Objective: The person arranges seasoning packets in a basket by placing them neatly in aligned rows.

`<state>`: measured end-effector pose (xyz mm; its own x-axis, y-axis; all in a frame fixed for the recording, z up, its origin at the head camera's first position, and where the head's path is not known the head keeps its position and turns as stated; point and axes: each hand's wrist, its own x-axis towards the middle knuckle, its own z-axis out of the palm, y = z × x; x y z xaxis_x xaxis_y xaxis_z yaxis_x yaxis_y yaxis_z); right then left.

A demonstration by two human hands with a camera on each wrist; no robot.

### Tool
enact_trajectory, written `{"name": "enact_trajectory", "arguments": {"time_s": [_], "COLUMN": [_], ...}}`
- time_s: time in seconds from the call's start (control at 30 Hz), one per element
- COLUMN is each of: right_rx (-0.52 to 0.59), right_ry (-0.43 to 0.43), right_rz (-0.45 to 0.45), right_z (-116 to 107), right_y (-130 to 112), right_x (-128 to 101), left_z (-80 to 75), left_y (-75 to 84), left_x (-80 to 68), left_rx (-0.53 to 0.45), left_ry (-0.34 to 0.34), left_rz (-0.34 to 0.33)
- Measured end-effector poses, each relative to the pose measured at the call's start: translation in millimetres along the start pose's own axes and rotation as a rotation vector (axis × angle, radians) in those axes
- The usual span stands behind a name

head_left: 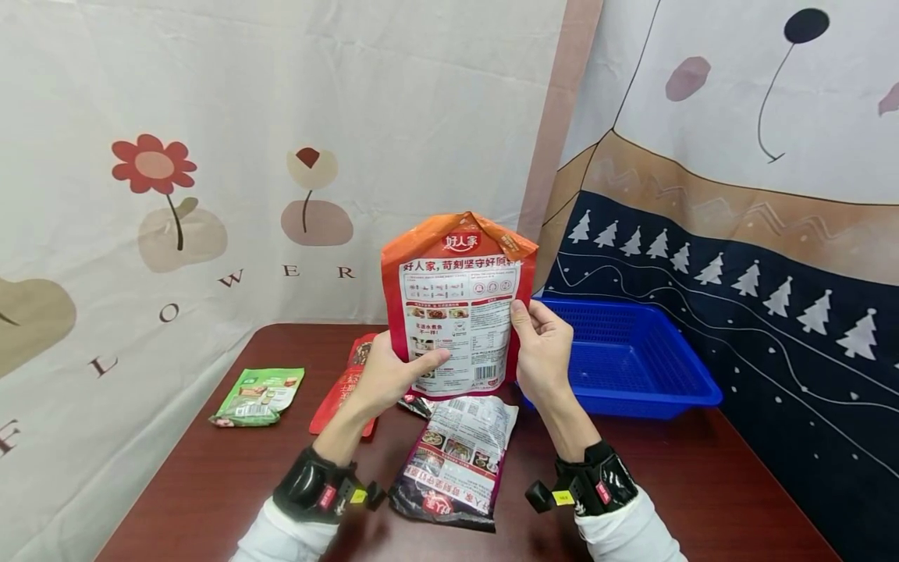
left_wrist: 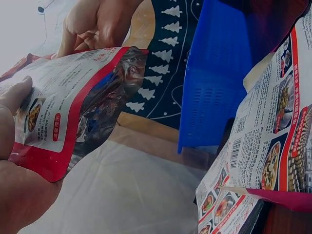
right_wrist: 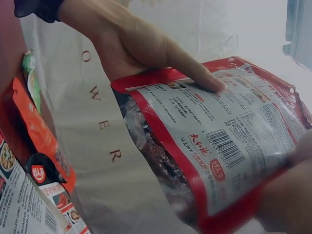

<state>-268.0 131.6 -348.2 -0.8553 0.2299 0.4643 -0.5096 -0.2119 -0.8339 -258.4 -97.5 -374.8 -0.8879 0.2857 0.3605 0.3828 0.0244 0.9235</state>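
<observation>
Two hands are on the same thing here: the left hand (head_left: 382, 375) and the right hand (head_left: 544, 355) both grip a red-orange sauce pouch (head_left: 460, 304), holding it upright above the table's middle with its printed back facing the person. The left thumb lies across the pouch's lower left corner, fingers curled behind; the right hand pinches the right edge, thumb on the front. Right under the pouch, a dark purple packet (head_left: 456, 460) lies flat near the front edge of the table (head_left: 211, 484). A red packet (head_left: 344, 390) is partly hidden behind the left hand, and a small green packet (head_left: 258, 396) sits toward the left edge. A blue plastic basket (head_left: 632, 359) rests at the back right corner, just beside the right hand. Both wrists wear black camera straps.
</observation>
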Motion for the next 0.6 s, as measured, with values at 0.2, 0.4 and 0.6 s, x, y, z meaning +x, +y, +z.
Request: {"name": "enact_trajectory", "arguments": {"time_s": [0.2,0.4,0.6], "right_rx": [0.007,-0.027,-0.046], "right_ry": [-0.002,-0.012,-0.029], "right_rz": [-0.013,-0.014,-0.018], "right_z": [0.2,-1.3,-2.1], "right_y": [-1.2,-1.6,-1.6], "right_x": [0.3,-0.5,-1.0], "left_z": [1.2,1.5,1.8], "left_y": [1.9,3.1,2.7], "left_x": [0.4,0.0,-0.6], "left_rx": [-0.004,0.018,0.016], "left_ry": [0.013,0.027,0.031], "left_rz": [0.009,-0.008,-0.009]}}
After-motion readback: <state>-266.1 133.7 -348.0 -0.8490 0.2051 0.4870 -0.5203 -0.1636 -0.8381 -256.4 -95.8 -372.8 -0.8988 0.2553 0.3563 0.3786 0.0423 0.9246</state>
